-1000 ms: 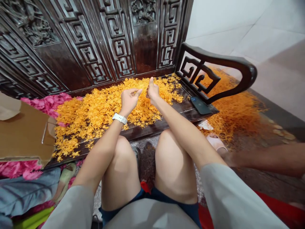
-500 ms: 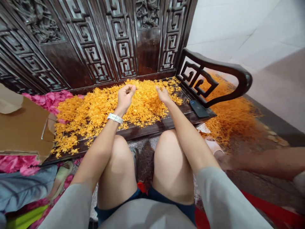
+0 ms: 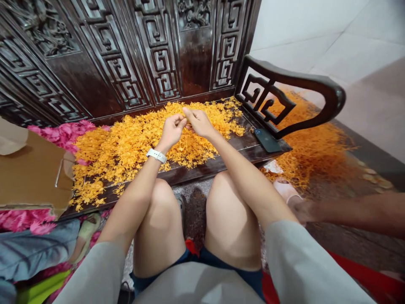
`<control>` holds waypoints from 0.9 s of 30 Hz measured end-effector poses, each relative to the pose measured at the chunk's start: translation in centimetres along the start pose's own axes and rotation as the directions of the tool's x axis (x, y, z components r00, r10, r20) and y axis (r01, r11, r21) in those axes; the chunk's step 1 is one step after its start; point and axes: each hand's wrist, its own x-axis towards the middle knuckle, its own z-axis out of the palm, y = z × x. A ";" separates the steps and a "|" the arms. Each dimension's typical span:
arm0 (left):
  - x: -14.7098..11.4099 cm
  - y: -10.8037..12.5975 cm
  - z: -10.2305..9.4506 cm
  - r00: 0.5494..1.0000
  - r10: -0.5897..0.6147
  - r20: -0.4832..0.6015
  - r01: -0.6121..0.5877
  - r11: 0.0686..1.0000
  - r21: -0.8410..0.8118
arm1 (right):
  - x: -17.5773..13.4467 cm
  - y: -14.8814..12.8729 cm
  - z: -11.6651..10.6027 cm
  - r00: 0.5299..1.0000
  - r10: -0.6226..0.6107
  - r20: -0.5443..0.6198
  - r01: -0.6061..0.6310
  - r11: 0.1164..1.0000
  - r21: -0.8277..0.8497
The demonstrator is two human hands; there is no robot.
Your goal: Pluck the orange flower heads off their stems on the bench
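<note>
Above a heap of small yellow-orange artificial flower pieces [image 3: 126, 139] my two hands meet at the fingertips. My left hand [image 3: 173, 131] is closed in a pinch, thumb against the curled fingers, a white watch [image 3: 156, 155] on its wrist. From the other side my right hand [image 3: 200, 122] reaches in with its fingers pressed together, touching or nearly touching the left fingertips. Whatever is between the fingers is too small and too hidden to make out. The pieces lie spread over the seat of a dark carved wooden bench [image 3: 190, 175].
A phone [image 3: 267, 140] lies at the seat's right end, beside the curved armrest [image 3: 303, 82]. Orange strands [image 3: 316, 147] heap on the floor beyond it. Left are pink artificial petals [image 3: 63, 135] and a cardboard box [image 3: 31, 173]. Other people's legs show at left [image 3: 41, 249] and right [image 3: 354, 215].
My right hand has moved left and up to meet my left hand, and its fingers have closed together. My left hand has shifted slightly right, still pinched. The view has shifted a little.
</note>
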 end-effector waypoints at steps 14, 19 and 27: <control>-1.2 2.9 2.4 0.999 0.035 -0.016 -0.025 0.914 0.405 | 3.4 3.7 -1.7 0.799 0.392 -0.457 -0.221 0.897 0.383; -1.6 4.0 1.6 0.985 0.070 -0.157 -0.034 0.975 0.221 | 1.3 7.3 -5.1 0.507 0.724 -0.468 -0.349 0.669 0.657; -0.5 1.2 -1.1 0.995 -0.039 -0.097 0.054 0.986 0.159 | 0.8 8.5 -5.9 0.835 0.169 -0.523 -0.191 0.982 0.012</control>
